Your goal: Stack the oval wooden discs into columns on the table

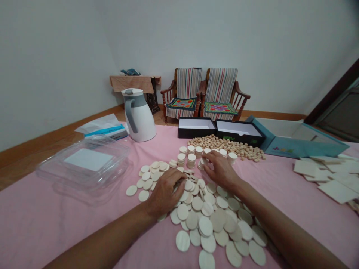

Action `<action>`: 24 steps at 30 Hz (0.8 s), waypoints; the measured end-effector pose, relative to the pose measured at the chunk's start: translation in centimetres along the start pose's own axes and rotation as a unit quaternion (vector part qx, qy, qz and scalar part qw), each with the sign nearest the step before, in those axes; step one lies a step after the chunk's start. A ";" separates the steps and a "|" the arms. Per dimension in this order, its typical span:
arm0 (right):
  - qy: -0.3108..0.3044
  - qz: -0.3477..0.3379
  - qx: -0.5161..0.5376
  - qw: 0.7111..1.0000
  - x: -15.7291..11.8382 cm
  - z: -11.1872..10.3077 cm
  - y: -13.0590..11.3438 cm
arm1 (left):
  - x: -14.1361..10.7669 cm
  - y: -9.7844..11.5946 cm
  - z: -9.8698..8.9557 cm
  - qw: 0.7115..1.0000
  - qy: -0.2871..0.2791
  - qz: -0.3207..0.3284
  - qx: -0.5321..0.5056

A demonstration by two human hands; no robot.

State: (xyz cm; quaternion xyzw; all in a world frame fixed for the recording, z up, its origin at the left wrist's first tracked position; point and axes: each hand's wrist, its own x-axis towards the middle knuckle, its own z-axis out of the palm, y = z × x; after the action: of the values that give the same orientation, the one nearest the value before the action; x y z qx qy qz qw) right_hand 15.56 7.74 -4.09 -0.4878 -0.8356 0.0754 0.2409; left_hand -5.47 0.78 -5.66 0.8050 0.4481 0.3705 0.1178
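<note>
Pale round wooden discs point(207, 226) lie in a loose pile on the pink cloth. My left hand point(168, 188) is curled over the left side of this pile, fingers bent and closed around some discs at its fingertips; its palm is hidden. Behind the pile stand several short stacks of discs point(191, 160). My right hand point(221, 170) reaches to these stacks, with thumb and fingers closed about the small front-right stack point(201, 164), which they partly cover. More loose discs point(147, 175) lie to the left of my left hand.
Small wooden pieces point(224, 145) are heaped behind the stacks. Behind them are two black boxes point(196, 132) and a light-blue box point(297, 145). Square wooden sheets point(336, 179) lie at right. A white jug point(140, 119), clear plastic containers point(84, 164) and a tissue pack point(108, 131) stand left.
</note>
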 end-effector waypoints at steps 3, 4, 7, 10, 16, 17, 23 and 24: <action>0.001 -0.010 -0.001 1.000 0.0 0.5 0.1 | 0.0 -0.1 0.1 1.000 -0.004 -0.004 0.001; 0.002 -0.011 0.001 1.000 0.0 0.6 0.2 | 0.0 -0.2 0.1 1.000 -0.005 -0.004 0.002; 0.012 -0.007 0.014 1.000 0.0 0.5 0.3 | 0.0 -0.2 0.0 1.000 -0.007 -0.004 0.001; 0.020 0.003 0.017 1.000 0.1 -0.6 0.3 | 0.0 -0.1 -0.1 1.000 -0.008 -0.006 0.000; -0.124 -0.009 0.045 0.991 -0.6 -2.8 -0.5 | 0.0 0.1 -0.2 1.000 -0.013 -0.008 0.001; -0.153 -0.022 0.050 0.987 -0.9 -2.8 -0.6 | 0.0 0.1 -0.2 1.000 -0.011 -0.008 0.001; -0.202 -0.049 0.061 0.976 -1.8 -0.8 -1.6 | 0.0 0.0 -0.1 1.000 -0.012 -0.008 -0.001; -0.197 -0.046 0.055 0.978 -1.8 -0.6 -1.7 | 0.0 -0.1 -0.1 1.000 -0.012 -0.007 -0.002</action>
State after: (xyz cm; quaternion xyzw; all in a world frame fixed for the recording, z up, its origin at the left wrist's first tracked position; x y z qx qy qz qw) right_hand 15.25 5.26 -3.50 -0.4106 -0.8828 0.2044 0.1013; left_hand -5.60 0.77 -5.62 0.8059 0.4516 0.3609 0.1277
